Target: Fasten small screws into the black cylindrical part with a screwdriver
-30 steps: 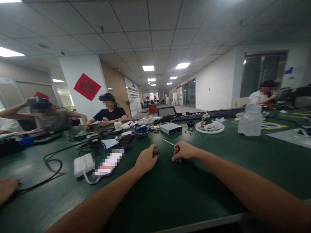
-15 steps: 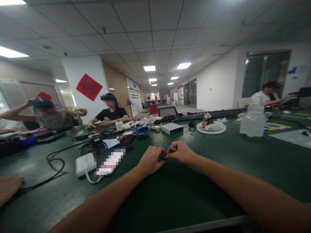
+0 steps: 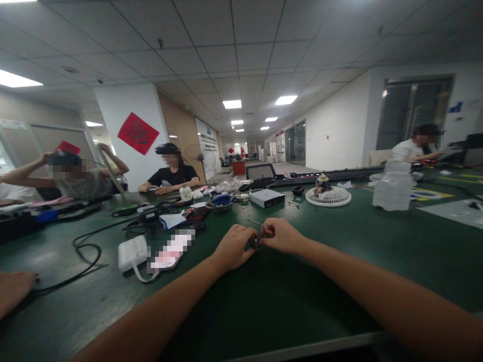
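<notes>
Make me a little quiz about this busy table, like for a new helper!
1. True or false: the right hand holds a thin screwdriver over a small dark part in the left hand.
2. Multiple choice: what hangs on the white wall pillar? A) a red diamond-shaped sign B) a round clock C) a mirror
3. Fill in the blank: in this view, the round white fan sits to the ____ of the silver box.

Key: 1 true; 2 A; 3 right.
</notes>
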